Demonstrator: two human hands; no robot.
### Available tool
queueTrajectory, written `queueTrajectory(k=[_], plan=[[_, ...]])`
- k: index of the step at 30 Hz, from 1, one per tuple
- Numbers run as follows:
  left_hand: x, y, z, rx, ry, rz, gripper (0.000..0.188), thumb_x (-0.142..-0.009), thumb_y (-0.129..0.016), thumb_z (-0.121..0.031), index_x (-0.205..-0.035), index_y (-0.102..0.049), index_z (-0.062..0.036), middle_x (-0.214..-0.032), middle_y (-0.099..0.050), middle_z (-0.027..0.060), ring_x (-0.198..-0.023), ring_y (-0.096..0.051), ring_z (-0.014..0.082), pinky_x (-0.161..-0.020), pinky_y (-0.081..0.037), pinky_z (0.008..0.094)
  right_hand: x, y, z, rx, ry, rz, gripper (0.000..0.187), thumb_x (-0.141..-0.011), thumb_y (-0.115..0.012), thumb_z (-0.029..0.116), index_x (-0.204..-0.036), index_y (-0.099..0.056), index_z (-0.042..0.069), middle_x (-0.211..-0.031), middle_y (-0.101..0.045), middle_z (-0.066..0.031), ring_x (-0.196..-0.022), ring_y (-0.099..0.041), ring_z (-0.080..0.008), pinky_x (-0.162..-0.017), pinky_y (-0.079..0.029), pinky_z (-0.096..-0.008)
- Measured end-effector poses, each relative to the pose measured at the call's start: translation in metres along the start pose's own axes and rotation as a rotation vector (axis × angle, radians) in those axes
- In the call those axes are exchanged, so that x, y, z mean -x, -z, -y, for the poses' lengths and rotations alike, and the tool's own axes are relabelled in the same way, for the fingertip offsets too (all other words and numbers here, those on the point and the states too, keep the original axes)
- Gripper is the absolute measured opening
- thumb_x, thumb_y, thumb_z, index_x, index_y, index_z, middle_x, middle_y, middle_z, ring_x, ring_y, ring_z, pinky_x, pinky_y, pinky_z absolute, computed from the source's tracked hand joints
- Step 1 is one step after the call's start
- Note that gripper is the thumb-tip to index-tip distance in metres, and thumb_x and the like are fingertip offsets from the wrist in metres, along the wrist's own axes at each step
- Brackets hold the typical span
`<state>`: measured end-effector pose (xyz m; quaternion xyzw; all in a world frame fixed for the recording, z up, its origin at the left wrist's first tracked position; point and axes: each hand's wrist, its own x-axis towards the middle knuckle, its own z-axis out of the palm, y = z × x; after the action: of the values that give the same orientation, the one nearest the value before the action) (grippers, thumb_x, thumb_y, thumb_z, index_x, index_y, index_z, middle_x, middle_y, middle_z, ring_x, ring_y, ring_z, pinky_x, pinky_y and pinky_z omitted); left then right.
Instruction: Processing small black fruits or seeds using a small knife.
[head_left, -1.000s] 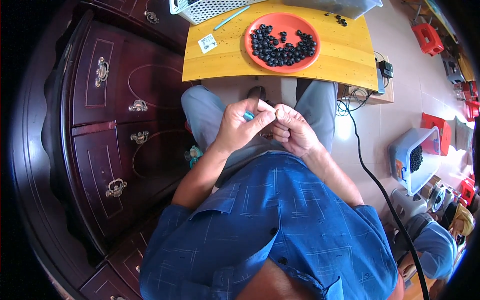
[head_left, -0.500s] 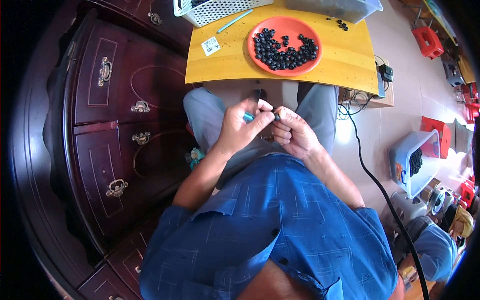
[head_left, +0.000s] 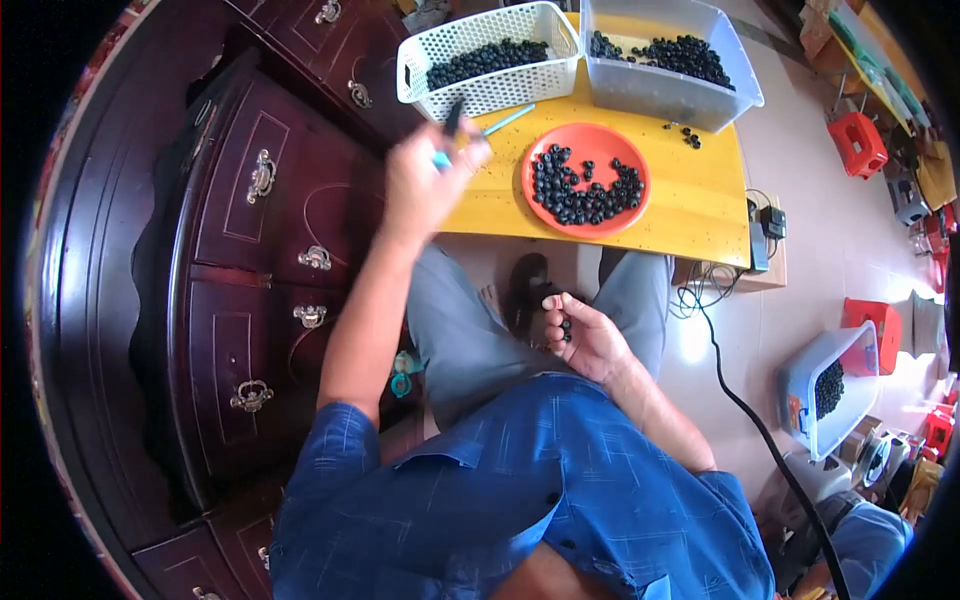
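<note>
My left hand (head_left: 420, 185) is raised over the left end of the yellow table, near the white perforated basket (head_left: 490, 105). It is smeared by motion but grips a slim tool with a light blue handle (head_left: 441, 160) and a dark, blade-like end. In front of my lap, my right hand (head_left: 590, 340) is closed, its fingers curled around small black ring-like parts (head_left: 567, 325). More of these parts (head_left: 585, 205) lie on a round orange plate (head_left: 530, 185) between the hands and the bins. Black parts are also in the basket.
A clear plastic bin (head_left: 750, 98) with black parts stands beside the basket on the yellow table (head_left: 695, 215). A light blue stick (head_left: 510, 119) lies there. Dark wooden drawers (head_left: 235, 260) rise at the left. Black cable (head_left: 745, 355), another bin (head_left: 850, 370) and red stools (head_left: 857, 145) are at the right.
My left hand has parted from my right and swung up and left toward the basket with the tool. My right hand stays before my lap. The view has tilted, showing more of both bins.
</note>
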<state>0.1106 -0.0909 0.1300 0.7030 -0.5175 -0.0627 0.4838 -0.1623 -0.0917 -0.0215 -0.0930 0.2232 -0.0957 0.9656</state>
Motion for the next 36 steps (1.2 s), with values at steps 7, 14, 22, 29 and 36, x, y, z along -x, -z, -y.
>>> queueTrajectory(k=[7,14,22,29,36], plan=[[-0.016,-0.004,-0.009,-0.088,-0.055,0.101,0.032,-0.087,-0.078,-0.024,-0.107,-0.07,-0.0013,-0.074,-0.07,0.0111,-0.063,-0.069,0.019,-0.063,-0.055,0.0352,-0.004,0.0,0.007,-0.141,0.021,0.05,0.038,-0.107,-0.051,0.036,-0.123,-0.062,0.004,-0.113,-0.069,-0.0089,-0.106,-0.067,-0.0232,-0.094,-0.055,-0.0378],[0.118,-0.069,-0.007,-0.017,0.102,0.645,0.036,-0.081,-0.077,-0.026,-0.107,-0.073,-0.0017,-0.081,-0.074,0.0178,-0.074,-0.073,0.0361,-0.066,-0.058,0.0447,-0.014,0.029,0.005,-0.213,0.066,0.139,0.049,-0.109,-0.044,0.044,-0.13,-0.06,0.003,-0.125,-0.068,-0.0131,-0.115,-0.064,-0.0265,-0.103,-0.051,-0.0432],[0.181,-0.076,-0.006,-0.274,0.048,0.592,0.028,-0.084,-0.074,-0.025,-0.104,-0.072,-0.0059,-0.094,-0.072,0.0168,-0.088,-0.071,0.0367,-0.075,-0.058,0.0493,-0.018,0.018,-0.015,-0.195,0.0,0.116,0.049,-0.109,-0.043,0.043,-0.129,-0.06,0.002,-0.123,-0.067,-0.0106,-0.117,-0.063,-0.0274,-0.106,-0.049,-0.0453],[0.182,-0.077,0.009,0.053,0.131,0.326,0.034,-0.084,-0.079,-0.026,-0.107,-0.074,-0.0006,-0.077,-0.073,0.0158,-0.07,-0.073,0.0334,-0.063,-0.057,0.0421,-0.001,0.008,-0.015,-0.137,0.033,0.041,0.033,-0.109,-0.045,0.037,-0.121,-0.063,0.011,-0.116,-0.069,-0.0049,-0.106,-0.064,-0.0193,-0.098,-0.05,-0.038],[0.172,-0.074,-0.011,0.091,0.169,0.328,0.031,-0.085,-0.08,-0.027,-0.098,-0.073,-0.0002,-0.076,-0.073,0.0152,-0.067,-0.073,0.0301,-0.06,-0.056,0.0401,0.0,0.02,-0.012,-0.115,-0.044,0.143,0.029,-0.108,-0.05,0.036,-0.119,-0.063,0.013,-0.093,-0.061,0.004,-0.081,-0.054,-0.0112,-0.074,-0.047,-0.0282]])
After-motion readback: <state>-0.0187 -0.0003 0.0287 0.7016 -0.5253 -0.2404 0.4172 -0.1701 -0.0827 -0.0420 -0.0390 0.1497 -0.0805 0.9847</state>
